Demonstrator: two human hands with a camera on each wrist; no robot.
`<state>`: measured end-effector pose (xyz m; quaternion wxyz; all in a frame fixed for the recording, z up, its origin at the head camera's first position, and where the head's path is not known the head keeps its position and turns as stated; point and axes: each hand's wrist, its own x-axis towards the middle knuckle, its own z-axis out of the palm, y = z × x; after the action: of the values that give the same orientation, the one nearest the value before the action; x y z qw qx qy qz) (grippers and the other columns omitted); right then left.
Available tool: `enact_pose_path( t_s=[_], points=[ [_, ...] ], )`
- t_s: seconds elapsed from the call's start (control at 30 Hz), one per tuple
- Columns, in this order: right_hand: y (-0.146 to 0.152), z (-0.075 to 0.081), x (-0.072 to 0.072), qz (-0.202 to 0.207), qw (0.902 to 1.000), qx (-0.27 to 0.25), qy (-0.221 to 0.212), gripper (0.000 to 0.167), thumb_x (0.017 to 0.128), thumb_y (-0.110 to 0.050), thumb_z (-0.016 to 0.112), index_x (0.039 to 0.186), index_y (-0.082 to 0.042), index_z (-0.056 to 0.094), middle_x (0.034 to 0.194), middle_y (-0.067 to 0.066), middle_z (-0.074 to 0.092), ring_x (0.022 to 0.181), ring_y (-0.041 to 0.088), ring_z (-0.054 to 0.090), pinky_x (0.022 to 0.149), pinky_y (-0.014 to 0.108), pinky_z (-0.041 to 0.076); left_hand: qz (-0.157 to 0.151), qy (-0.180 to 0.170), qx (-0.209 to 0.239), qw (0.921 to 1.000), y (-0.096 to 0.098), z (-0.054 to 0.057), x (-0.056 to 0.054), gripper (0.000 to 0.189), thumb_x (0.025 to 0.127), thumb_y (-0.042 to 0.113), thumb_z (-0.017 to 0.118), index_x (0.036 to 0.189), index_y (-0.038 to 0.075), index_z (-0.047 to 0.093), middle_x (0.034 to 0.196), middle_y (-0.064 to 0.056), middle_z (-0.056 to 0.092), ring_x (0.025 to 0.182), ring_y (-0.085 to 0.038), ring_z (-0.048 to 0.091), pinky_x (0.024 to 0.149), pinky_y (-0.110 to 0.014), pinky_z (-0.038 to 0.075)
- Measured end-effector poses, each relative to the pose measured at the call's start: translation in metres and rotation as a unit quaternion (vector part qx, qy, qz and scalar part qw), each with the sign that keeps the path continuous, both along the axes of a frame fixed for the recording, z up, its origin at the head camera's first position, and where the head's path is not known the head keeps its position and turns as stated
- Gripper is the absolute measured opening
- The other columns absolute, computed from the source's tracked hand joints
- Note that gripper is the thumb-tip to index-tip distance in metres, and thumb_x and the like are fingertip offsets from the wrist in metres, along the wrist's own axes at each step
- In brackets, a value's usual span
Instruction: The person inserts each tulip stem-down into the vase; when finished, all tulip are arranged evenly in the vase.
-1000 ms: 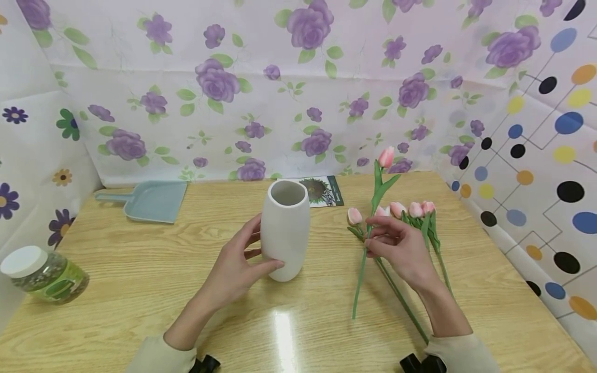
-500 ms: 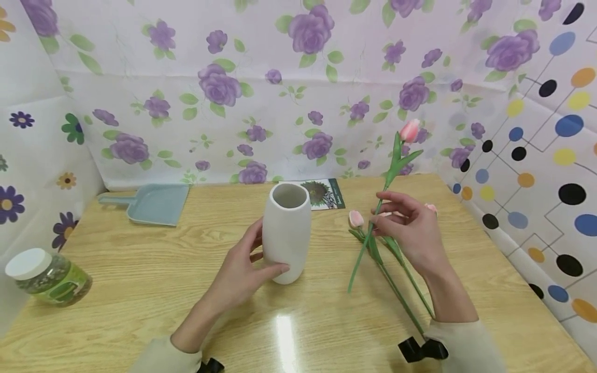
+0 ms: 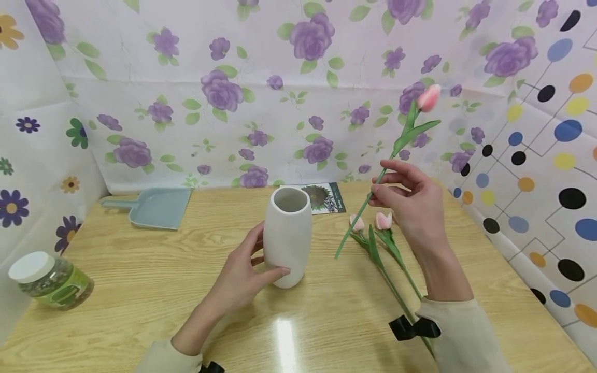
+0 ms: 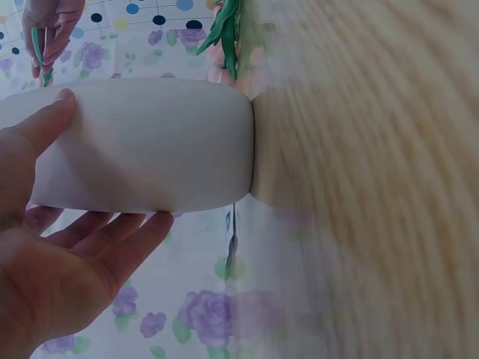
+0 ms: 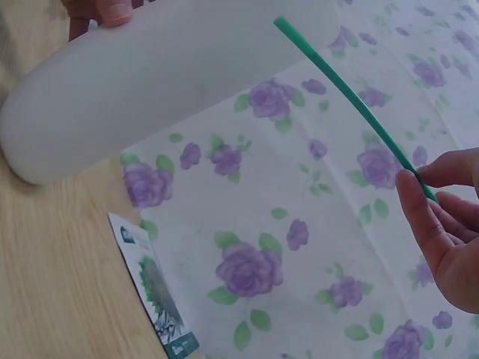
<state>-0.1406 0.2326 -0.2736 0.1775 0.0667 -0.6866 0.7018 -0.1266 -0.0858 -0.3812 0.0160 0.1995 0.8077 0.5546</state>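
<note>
A white vase stands upright on the wooden table, its round mouth facing up. My left hand grips its lower left side, thumb across the front and fingers behind. In the left wrist view, the base of the vase meets the tabletop. To the right, my right hand pinches the green stem of a pink tulip. The bloom leans up and right, while the stem's lower end slants down toward the vase, apart from it. Below this hand lie more tulips, partly hidden by the right forearm.
A blue-grey dustpan lies at the back left. Near the left edge is a jar with a white lid. Behind the vase, a printed sunflower packet lies flat. Flowered cloth stands behind the table.
My right hand has lifted the tulip up and away from the others, and its stem has tilted with the lower end swinging left toward the vase. The left hand stays on the vase.
</note>
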Motion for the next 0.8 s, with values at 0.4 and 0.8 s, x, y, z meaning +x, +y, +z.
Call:
enact_pose_path(
  t_s=[0.4, 0.8],
  points=[
    [-0.011, 0.014, -0.005, 0.005, 0.9995, -0.004, 0.031, 0.039, 0.090, 0.007, 0.078, 0.128, -0.002, 0.071, 0.089, 0.006, 0.070, 0.068, 0.017, 0.076, 0.069, 0.033, 0.068, -0.004, -0.008, 0.005, 0.9999, -0.001, 0.000, 0.000, 0.098, 0.085, 0.021, 0.091, 0.164, 0.030, 0.033, 0.153, -0.005, 0.055, 0.138, -0.029, 0.057, 0.110, -0.051, 0.057],
    [-0.019, 0.024, -0.008, -0.001, 0.9982, -0.047, 0.036, 0.036, 0.089, 0.008, 0.078, 0.124, -0.001, 0.073, 0.084, 0.005, 0.072, 0.065, 0.018, 0.076, 0.068, 0.032, 0.068, -0.005, -0.021, 0.006, 0.9998, -0.002, 0.002, 0.000, 0.098, 0.085, 0.022, 0.091, 0.164, 0.032, 0.033, 0.153, -0.003, 0.054, 0.139, -0.028, 0.055, 0.110, -0.052, 0.056]
  ],
)
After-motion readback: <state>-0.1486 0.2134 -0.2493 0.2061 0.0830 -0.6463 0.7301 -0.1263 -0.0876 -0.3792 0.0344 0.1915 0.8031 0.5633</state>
